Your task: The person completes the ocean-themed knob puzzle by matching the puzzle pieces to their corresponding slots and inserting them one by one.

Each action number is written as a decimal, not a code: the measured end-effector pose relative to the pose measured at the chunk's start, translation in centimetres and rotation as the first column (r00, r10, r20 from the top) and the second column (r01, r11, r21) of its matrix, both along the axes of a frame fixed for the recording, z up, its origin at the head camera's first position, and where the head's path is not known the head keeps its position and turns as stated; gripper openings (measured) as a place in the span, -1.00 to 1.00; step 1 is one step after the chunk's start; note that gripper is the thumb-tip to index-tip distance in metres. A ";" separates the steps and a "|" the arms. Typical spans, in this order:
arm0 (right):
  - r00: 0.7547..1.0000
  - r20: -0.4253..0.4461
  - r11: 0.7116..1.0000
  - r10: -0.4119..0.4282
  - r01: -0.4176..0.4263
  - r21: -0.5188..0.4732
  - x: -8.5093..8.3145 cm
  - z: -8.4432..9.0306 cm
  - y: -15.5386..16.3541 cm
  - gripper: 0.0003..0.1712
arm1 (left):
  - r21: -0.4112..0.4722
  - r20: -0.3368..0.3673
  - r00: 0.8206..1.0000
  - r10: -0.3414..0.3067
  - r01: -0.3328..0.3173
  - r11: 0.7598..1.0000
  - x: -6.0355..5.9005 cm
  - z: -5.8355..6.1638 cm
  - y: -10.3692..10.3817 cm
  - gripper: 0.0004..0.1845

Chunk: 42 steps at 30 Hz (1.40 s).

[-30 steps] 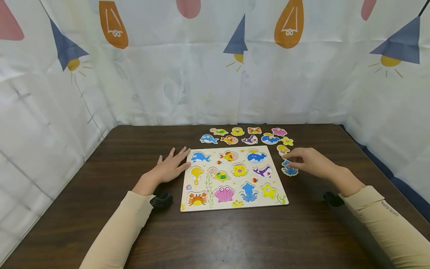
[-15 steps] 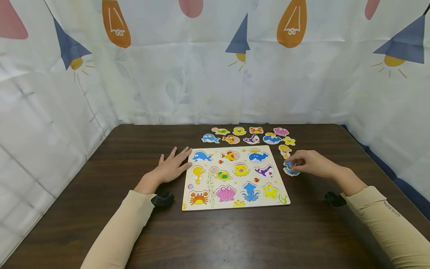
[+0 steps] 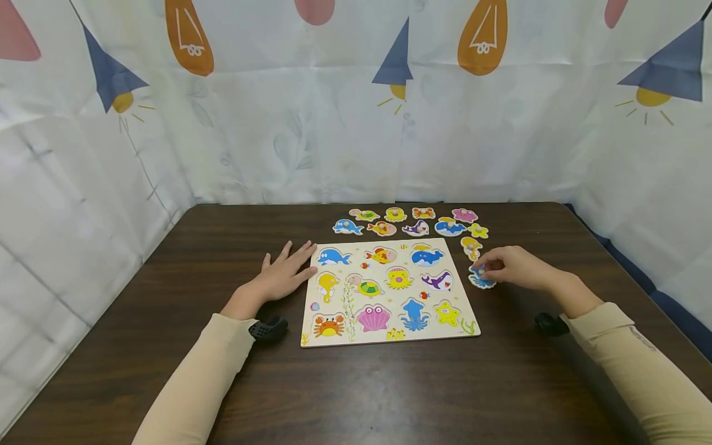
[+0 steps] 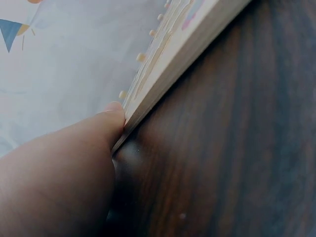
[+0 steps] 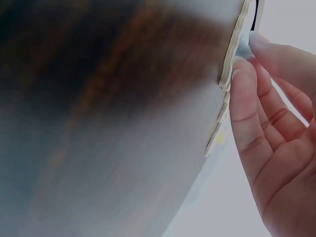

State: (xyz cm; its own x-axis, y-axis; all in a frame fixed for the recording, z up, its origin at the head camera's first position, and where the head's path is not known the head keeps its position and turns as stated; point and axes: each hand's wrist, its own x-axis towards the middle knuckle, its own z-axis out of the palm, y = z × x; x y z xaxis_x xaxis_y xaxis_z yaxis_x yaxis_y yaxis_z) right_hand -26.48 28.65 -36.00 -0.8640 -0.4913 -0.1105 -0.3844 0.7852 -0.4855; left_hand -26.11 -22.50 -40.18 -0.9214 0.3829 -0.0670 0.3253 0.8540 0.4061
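Note:
A wooden sea-animal puzzle board [image 3: 389, 342] lies flat on the dark table. My left hand [image 3: 297, 259] rests flat beside the board's left edge, fingers straight and touching it; in the left wrist view the thumb [image 4: 111, 118] presses against the board's edge [image 4: 173, 64]. To the right of the board my right hand [image 3: 484, 267] pinches a blue squid-shaped piece [image 3: 481, 282] that sits on the table. In the right wrist view, fingertips [image 5: 244, 94] curl onto the piece's rim [image 5: 228, 64].
Several loose animal pieces [image 3: 411, 221] lie in two rows behind the board, and a yellow piece [image 3: 470, 246] lies just beyond my right hand. A patterned curtain [image 3: 356, 123] encloses the table on three sides. The table's right edge [image 3: 623, 266] is close by.
My right hand's fingers have closed in on the blue piece, which has barely shifted. The left hand has not moved.

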 end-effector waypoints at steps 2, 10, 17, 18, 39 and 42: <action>1.000 0.022 1.000 -0.001 0.001 0.007 -0.2 0.1 -0.1 -0.74 | 0.000 -0.001 1.000 0.000 0.000 1.000 0.0 0.0 0.0 -0.24; 0.997 0.078 1.000 -0.005 0.005 0.005 -0.9 0.4 -0.1 -0.78 | 0.011 -0.002 1.000 -0.001 0.001 1.000 0.0 0.0 -0.1 -0.23; 0.987 0.158 0.999 -0.008 0.016 -0.050 -1.3 0.2 0.3 -0.80 | 0.034 0.002 1.000 -0.007 0.007 0.999 0.1 0.1 0.0 -0.23; 0.986 0.167 0.998 -0.006 0.016 -0.059 -1.4 0.2 0.4 -0.80 | 0.036 0.001 1.000 -0.008 0.008 0.999 0.1 0.1 0.0 -0.23; 0.985 0.167 0.997 0.044 -0.032 -0.073 -1.5 0.6 0.5 -0.81 | 0.021 0.008 1.000 -0.002 0.002 1.000 0.0 -0.1 -0.1 -0.24; 0.985 0.163 0.996 0.049 -0.037 -0.076 -1.4 0.9 0.4 -0.81 | 0.019 0.006 1.000 -0.001 0.001 1.000 -0.1 -0.1 -0.1 -0.23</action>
State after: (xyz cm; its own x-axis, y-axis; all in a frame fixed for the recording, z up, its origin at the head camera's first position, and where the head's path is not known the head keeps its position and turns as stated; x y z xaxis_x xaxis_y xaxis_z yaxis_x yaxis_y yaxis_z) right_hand -27.87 29.04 -35.09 -0.8146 -0.5397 -0.2125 -0.3272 0.7301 -0.6000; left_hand -26.18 -22.61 -40.23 -0.9206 0.3850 -0.0655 0.3234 0.8456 0.4248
